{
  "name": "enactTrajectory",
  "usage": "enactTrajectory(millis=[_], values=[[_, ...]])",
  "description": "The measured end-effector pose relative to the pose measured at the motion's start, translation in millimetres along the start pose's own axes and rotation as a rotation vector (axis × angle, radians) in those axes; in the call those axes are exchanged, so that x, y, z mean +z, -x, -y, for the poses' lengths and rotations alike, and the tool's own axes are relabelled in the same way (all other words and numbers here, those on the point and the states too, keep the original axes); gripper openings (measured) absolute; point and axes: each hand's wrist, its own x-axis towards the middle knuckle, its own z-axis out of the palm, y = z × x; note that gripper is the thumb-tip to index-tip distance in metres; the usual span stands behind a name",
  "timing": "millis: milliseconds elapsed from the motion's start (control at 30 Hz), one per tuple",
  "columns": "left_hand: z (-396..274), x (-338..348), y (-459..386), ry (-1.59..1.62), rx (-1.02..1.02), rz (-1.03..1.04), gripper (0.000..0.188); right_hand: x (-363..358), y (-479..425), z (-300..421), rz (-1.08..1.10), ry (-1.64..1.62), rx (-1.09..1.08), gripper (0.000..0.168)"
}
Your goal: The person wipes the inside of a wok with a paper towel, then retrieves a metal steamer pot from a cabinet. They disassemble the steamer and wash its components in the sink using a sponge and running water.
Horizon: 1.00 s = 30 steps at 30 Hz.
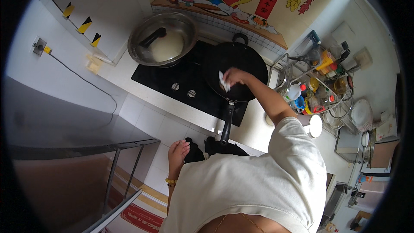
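My right hand (pixel 235 76) grips a crumpled white tissue or cloth (pixel 223 81) inside a black wok (pixel 239 55). The wok rests on the right side of a black two-knob cooktop (pixel 155 79), its long handle (pixel 228 123) pointing back towards me. My left hand (pixel 178 150) hangs beside my body, in front of the counter, with loosely curled fingers and nothing visible in it. On the cooktop's left side stands a wide steel basin (pixel 136 50) with cloudy whitish contents; a black-handled utensil (pixel 152 38) leans inside it.
A wire rack (pixel 296 79) crowded with bottles and jars stands right of the wok, with stacked plates (pixel 361 116) beyond. A white-lidded container (pixel 313 126) sits near my right elbow. A dark glossy appliance (pixel 71 116) is at left. A power cord (pixel 87 74) hangs along the wall.
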Motion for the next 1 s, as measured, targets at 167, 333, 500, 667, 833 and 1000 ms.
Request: enactTrajectory(millis=[167, 333, 500, 667, 833, 1000], values=[[6.0, -0.8, 1.7, 0.016, 0.003, 0.019, 0.024, -36.1, -70.3, 7.6, -0.885, 0.370, -0.167, 0.017], [5.8, -5.6, 11.1, 0.000, -0.002, -0.021, 0.024, -12.0, -114.2, -9.1, -0.786, 0.680, -0.179, 0.018], [12.6, -22.3, 5.6, 0.045, -0.022, -0.024, 0.020, 25.2, -52.6, 8.8, -0.034, 0.472, -0.220, 0.018], [-5.9, -3.9, 0.4, -0.044, -0.021, 0.066, 0.023, 19.7, 45.1, 19.3, 0.400, 0.062, -0.059, 0.024], [-31.1, 34.6, -14.8, -0.232, 0.026, 0.220, 0.024, 32.3, 111.9, 27.8, 0.396, -0.838, -0.477, 0.033], [-79.8, 97.5, -7.0, -0.382, 0.226, 0.594, 0.032, 92.3, 154.0, 50.4, 0.456, -1.106, -0.715, 0.051]])
